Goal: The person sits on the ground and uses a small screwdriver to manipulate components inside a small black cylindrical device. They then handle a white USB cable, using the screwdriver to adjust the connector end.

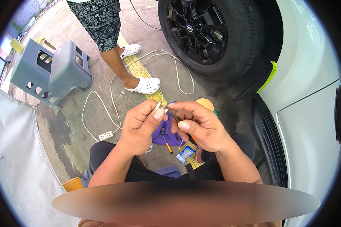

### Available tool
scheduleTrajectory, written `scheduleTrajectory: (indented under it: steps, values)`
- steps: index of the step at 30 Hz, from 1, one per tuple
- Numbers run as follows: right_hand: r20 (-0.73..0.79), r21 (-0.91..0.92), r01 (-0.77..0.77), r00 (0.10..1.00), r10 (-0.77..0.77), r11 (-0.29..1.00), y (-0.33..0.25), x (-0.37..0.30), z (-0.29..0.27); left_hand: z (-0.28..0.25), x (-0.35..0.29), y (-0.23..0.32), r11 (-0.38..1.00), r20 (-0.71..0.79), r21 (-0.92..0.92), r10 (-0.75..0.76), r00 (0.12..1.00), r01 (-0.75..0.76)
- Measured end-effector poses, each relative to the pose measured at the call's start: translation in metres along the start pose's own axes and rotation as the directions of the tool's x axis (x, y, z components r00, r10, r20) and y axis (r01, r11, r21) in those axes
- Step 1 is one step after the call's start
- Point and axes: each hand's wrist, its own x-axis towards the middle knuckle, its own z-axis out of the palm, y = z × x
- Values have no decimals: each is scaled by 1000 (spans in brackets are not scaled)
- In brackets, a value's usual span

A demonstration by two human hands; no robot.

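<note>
Between the thumb and fingers of my left hand (140, 125) is a small white piece, mostly covered by the fingertips; its exact kind cannot be made out. My right hand (206, 130) is closed around pliers (175, 115) with dark jaws and orange-and-black handles. The jaws' tip reaches the white piece, but whether they grip it is too small to tell. Below both hands a purple cloth (172, 139) lies on the ground. A screwdriver with a yellow-orange handle (169, 148) and a small dark part (163, 130) rest on it. Beside the cloth is a blue-and-white packet (186, 154).
A white power strip (105, 135) lies at left, its cable looping over the concrete. Grey plastic stools (66, 68) stand far left. Another person in white clogs (147, 86) stands ahead. At right are a car wheel (196, 30) and a white car body (310, 94).
</note>
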Motion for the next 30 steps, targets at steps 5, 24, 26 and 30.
scheduleTrajectory:
  steps: [5, 24, 26, 30]
  values:
    - [11, 75, -4, 1000, 4, 997, 2, 2, 3, -5, 0, 1, 990, 24, -138, -26, 999, 29]
    - [-175, -108, -185, 971, 164, 977, -9, -3, 13, -3, 9, 2, 694, 112, 643, 333, 936, -324]
    - [-159, -127, -171, 976, 150, 977, -11, -4, 13, -4, 7, 1, 837, 49, 490, 253, 966, -244]
    - [-6, -315, 110, 993, -118, 943, -12, -2, 2, -4, 1, 0, 956, 56, -285, -50, 997, 64]
